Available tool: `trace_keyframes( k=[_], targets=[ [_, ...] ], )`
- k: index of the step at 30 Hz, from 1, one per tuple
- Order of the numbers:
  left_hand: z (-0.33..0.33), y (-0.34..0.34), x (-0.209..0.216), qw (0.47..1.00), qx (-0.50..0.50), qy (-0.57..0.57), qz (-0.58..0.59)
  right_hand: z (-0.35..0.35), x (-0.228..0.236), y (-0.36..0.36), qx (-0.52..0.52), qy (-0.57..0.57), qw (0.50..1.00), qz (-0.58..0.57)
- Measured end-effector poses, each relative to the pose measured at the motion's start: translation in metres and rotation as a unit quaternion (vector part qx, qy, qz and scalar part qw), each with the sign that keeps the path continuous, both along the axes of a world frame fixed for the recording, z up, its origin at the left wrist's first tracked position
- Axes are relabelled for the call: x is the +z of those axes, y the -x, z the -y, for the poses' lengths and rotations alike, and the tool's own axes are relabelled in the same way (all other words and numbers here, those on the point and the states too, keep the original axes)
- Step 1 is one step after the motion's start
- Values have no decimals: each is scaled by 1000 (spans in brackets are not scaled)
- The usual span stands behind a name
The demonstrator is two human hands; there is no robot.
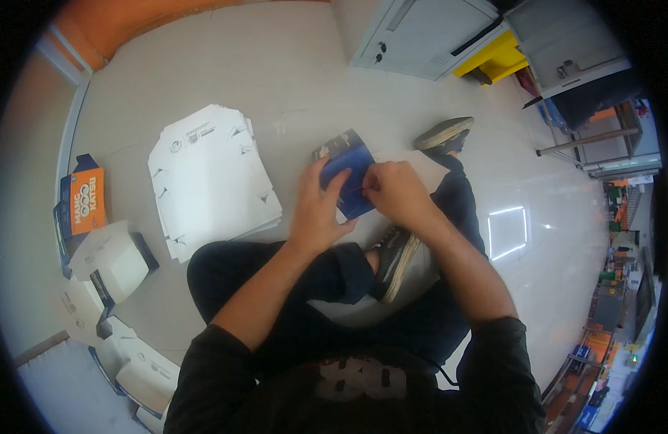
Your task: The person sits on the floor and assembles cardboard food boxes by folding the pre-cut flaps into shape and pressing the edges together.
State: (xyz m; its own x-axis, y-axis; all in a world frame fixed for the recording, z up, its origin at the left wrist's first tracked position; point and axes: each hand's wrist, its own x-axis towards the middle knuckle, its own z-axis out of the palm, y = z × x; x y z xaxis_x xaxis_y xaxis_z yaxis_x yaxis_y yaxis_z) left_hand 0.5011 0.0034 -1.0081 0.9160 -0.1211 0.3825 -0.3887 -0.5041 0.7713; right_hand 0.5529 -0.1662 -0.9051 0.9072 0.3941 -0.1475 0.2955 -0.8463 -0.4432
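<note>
Item: blue carton (pixel 350 173), which we grip in both hands, left hand (pixel 317 210) and right hand (pixel 393 189), fingers closed on its edges. Stack of flat white cartons (pixel 211 177) lies on the floor (pixel 298 79) just left; bare floor beyond.

The floor (pixel 312 79) is pale, smooth and shiny; a stack of flat white cardboard sheets (pixel 211 177) lies on it; folded white boxes (pixel 113 264) sit further left; an orange and blue box (pixel 84 199) lies beside them; grey cabinets (pixel 420 32) stand on it.

Small blue cardboard box (pixel 346 176), partly folded, printed side outward, tilted, held above the lap, flap raised
</note>
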Motion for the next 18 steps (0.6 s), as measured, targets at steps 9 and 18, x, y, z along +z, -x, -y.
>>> trace_keyframes(
  k=[9, 18],
  targets=[
    [3, 3, 1, 1000, -5, -20, 16, 1, -30, 9, -14, -3, 998, 61],
    [-6, -7, -1, 999, -26, 10, 17, 10, 16, -2, -20, -4, 1000, 3]
  ],
)
